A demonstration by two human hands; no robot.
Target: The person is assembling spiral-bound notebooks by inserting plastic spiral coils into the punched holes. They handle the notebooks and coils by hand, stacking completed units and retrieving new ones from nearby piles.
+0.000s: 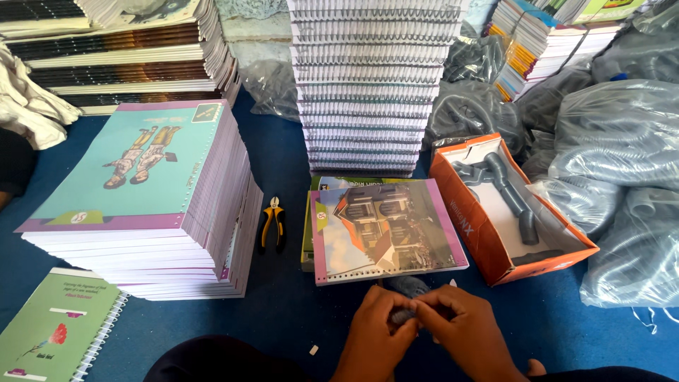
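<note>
Hands, left (373, 327) & right (461, 327), pinch grip shut on small grey coil (404, 315) btwn fingertips, below notebook (385, 228).

Looks like a small notebook-binding workshop, set up right on a blue carpeted floor (283, 311). Tall stack of punched, unbound notebooks (148, 205) at the left edge, spiral-bound stack (364, 85) rising at the far middle, more piles (120, 49) along the far left corner. Orange carton (495, 233) of grey coil binding to the right, clear bags (622, 134) stuffed with more coil beyond it. Yellow-handled pliers (272, 225) lying mid-floor. One finished green notebook (49, 325) down at the near left corner.
</note>
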